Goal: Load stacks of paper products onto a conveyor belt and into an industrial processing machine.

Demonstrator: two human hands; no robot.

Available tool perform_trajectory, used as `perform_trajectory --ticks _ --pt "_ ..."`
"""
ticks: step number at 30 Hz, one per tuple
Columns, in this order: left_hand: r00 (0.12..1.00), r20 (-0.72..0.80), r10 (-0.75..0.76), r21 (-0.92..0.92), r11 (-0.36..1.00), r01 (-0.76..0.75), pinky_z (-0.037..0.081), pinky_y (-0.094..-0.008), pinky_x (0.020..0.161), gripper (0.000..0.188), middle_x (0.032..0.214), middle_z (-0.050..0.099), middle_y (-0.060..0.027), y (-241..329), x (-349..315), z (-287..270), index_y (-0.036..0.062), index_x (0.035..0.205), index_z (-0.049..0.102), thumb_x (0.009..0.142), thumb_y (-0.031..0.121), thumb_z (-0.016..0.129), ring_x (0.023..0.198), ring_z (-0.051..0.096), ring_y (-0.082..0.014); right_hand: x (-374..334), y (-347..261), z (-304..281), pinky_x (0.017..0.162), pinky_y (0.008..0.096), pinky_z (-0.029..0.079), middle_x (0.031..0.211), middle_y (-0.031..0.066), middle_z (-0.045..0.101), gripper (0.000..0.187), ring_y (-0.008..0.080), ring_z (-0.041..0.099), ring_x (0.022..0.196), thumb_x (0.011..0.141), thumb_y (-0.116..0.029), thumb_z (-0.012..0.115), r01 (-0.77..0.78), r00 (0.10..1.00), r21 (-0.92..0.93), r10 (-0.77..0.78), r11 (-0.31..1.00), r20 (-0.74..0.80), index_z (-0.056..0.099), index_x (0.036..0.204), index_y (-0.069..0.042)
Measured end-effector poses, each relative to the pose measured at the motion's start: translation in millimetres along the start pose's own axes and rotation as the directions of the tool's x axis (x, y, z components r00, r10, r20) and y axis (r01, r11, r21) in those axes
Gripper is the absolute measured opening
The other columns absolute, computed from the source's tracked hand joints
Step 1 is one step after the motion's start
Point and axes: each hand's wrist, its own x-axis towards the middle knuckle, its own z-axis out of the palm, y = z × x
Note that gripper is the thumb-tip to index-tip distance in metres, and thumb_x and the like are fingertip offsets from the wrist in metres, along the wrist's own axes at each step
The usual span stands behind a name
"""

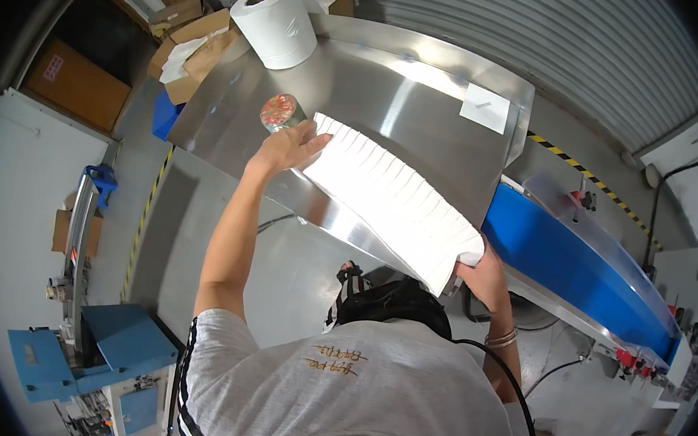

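Note:
Between my two hands is a long row of thin white packets, pressed face to face; I cannot make out what is inside them. The row slants across the near edge of the steel table. At its far left end, my left hand is closed against the last packet, thumb on top. My right hand grips the near right end, its fingers partly hidden behind the packets. Just beyond my left hand stands a round container with a red-and-green patterned top.
A big white paper roll stands at the table's far left, near open cardboard boxes. A white paper sheet lies at the far right. On the right, a blue conveyor belt adjoins the table. Blue machinery is at lower left.

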Motion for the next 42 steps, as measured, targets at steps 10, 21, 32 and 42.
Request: perform_trajectory --ticks 10,21,32,42 --pt "0.966 -0.256 -0.029 -0.063 0.998 0.013 0.044 -0.038 0.087 0.044 0.101 0.062 -0.0156 -48.4 48.6 5.6 0.0049 0.118 0.055 0.092 0.04 0.059 0.099 0.058 -0.0289 27.0 -13.9 36.2 0.096 0.0439 0.044 0.125 0.022 0.056 0.068 0.041 0.053 0.115 0.071 -0.023 0.075 0.097 0.995 -0.085 -0.1 0.992 -0.028 0.047 0.131 -0.005" --pt "0.86 -0.288 0.422 -0.071 0.886 -0.458 0.016 -0.058 0.108 0.087 0.147 0.027 -0.0252 180.7 -142.2 123.2 0.0012 0.142 0.033 0.071 0.024 0.077 0.138 0.023 -0.0443 30.7 11.0 -7.6 0.085 0.0321 0.05 0.125 0.0106 0.057 0.062 0.0224 0.058 0.106 0.073 -0.015 0.076 0.233 0.966 -0.09 -0.22 0.968 0.135 0.054 0.13 -0.006" --pt "0.744 -0.475 0.469 0.034 0.855 -0.517 0.03 -0.0494 0.106 0.037 0.134 0.05 -0.0161 176.5 -134.6 143.4 0.0053 0.119 0.063 0.081 0.001 0.064 0.129 0.042 -0.0354 14.1 11.0 -2.4 0.102 0.0378 0.04 0.137 0.0135 0.049 0.061 0.0314 0.048 0.122 0.083 -0.011 0.068 0.441 0.897 -0.015 -0.44 0.897 0.048 0.044 0.14 -0.01" --pt "0.729 -0.481 0.487 0.04 0.843 -0.536 0.036 -0.0467 0.1 0.03 0.126 0.058 -0.0124 173.3 -135.1 144.1 0.01 0.105 0.072 0.078 0.0 0.07 0.122 0.048 -0.0362 9.5 25.1 -18.9 0.08 0.0307 0.049 0.112 0.0058 0.06 0.05 0.0184 0.057 0.095 0.077 -0.01 0.076 0.29 0.954 0.162 -0.299 0.943 0.032 0.055 0.122 -0.009"
